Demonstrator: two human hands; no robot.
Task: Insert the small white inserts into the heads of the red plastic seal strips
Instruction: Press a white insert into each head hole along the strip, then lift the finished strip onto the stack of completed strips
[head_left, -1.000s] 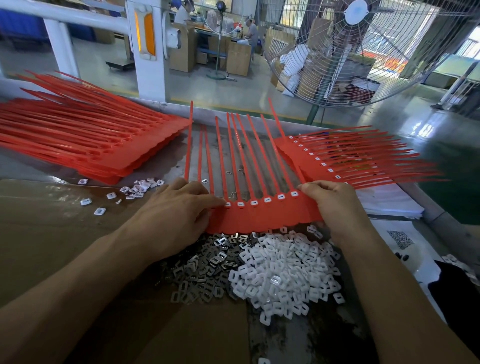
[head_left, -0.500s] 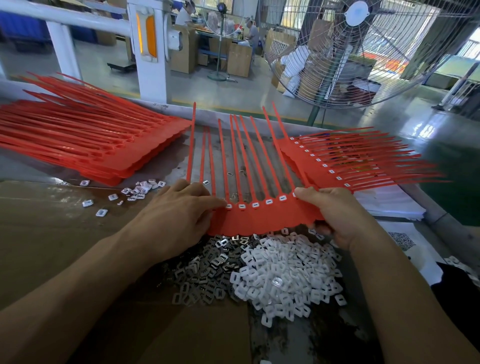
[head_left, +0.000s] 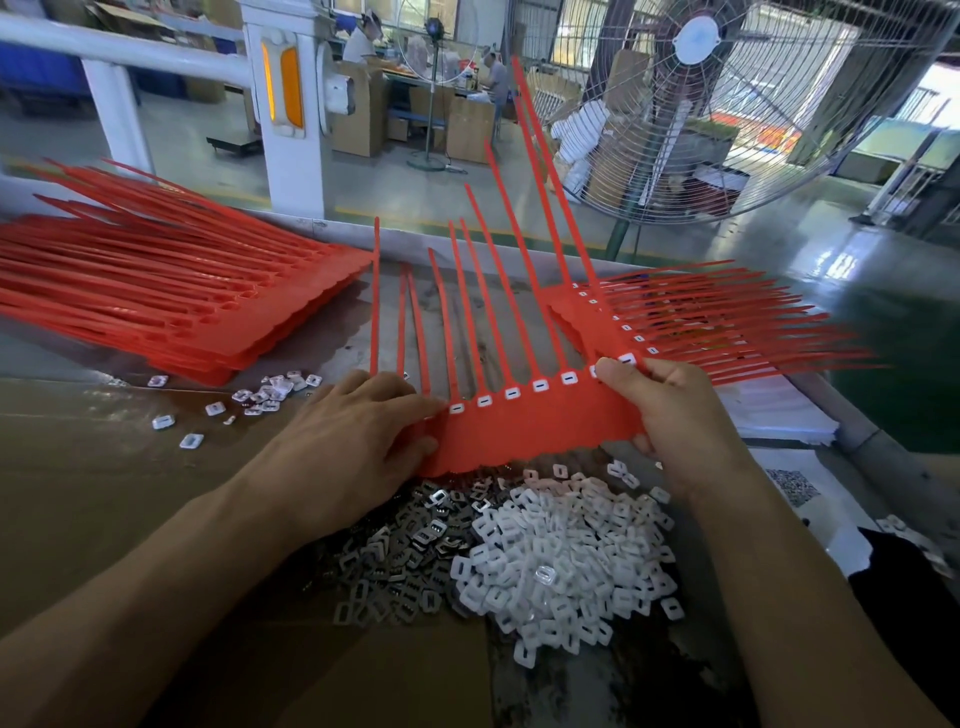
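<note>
Our right hand (head_left: 670, 410) pinches the right end of a red sheet of seal strips (head_left: 540, 421), thumb on top by the last white-filled head and fingers curled beneath, lifting that end clear of the bench. Our left hand (head_left: 358, 441) grips the sheet's left end, fingers bent over the top near the first visible head and thumb against its front edge. Between our hands we count 7 heads showing white inserts (head_left: 511, 393) with dark slots; any heads beneath the left fingers are hidden. The strips' thin tails fan up and away from us, the right ones rising highest. Directly below the sheet, on the workbench (head_left: 332, 338), lies a heap of loose white inserts (head_left: 566, 561), touching a heap of grey metal clips (head_left: 410, 551) to its left. A brown cardboard sheet (head_left: 104, 493) covers the near left of the bench. A few scattered white pieces (head_left: 270, 392) lie beyond our left hand, near a tall stack of red strip sheets (head_left: 171, 296) on the far left. A second stack (head_left: 701, 322), with white inserts in its heads, sits just behind our right hand. Beyond the bench stand a large caged floor fan (head_left: 727, 104) and a white post (head_left: 291, 114).
</note>
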